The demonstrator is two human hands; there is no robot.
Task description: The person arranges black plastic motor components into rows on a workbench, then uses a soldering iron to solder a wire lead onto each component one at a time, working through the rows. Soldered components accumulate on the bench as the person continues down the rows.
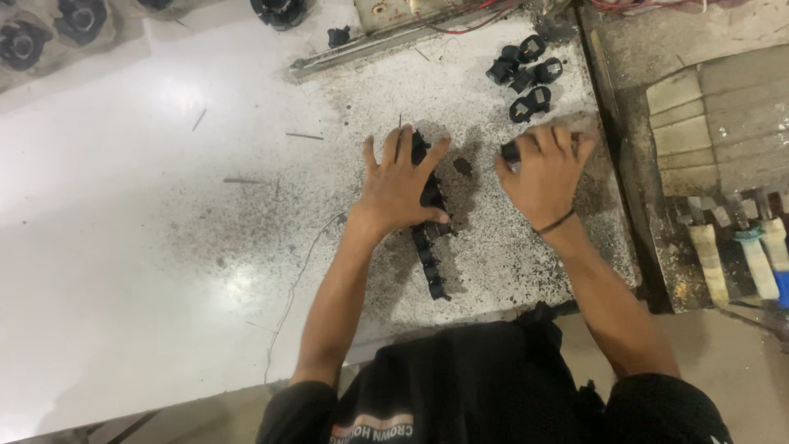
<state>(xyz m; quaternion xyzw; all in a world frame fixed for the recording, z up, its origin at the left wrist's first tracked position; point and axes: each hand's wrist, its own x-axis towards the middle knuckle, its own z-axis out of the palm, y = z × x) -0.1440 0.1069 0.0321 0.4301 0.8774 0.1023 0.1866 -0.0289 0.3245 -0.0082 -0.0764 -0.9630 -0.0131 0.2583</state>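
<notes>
1. A row of black plastic parts (429, 238), joined end to end like a chain, lies on the white worktable (123, 247), running from near the table's front edge up under the left hand; it sits on the grimy, speckled patch of the table, straight in front of the person, probably because that is where the work is done.
2. The left hand (400, 182) rests flat on the upper end of the row, fingers spread and not curled round it; it seems to pin the row down rather than lift it.
3. The right hand (544, 168) lies just to the right, fingers bent over a small black piece (510, 152) at its fingertips; whether they are closed on it I cannot tell.
4. A loose cluster of black ring-shaped parts (526, 78) sits beyond the right hand, within easy reach.
5. Tool handles (744, 259), pale and blue, lie at the far right, off the table.
</notes>
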